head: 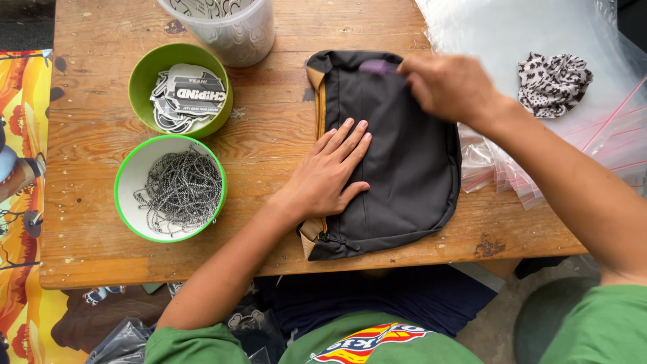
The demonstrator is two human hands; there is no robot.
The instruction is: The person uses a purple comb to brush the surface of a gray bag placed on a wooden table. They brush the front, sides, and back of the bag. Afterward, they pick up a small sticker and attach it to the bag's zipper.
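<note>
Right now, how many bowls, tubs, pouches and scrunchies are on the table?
Green bowls: 2, one with paper tags, one with ball chains
Clear plastic tub: 1
Dark zip pouch: 1
Spotted scrunchie: 1
Total: 5

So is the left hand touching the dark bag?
Touching. The head view shows the left hand lying flat, palm down, on the dark bag.

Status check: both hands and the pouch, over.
Left hand flat on dark grey pouch. Right hand at its top edge, fingers curled there, grip unclear. Plastic bags beside pouch, touching.
</note>
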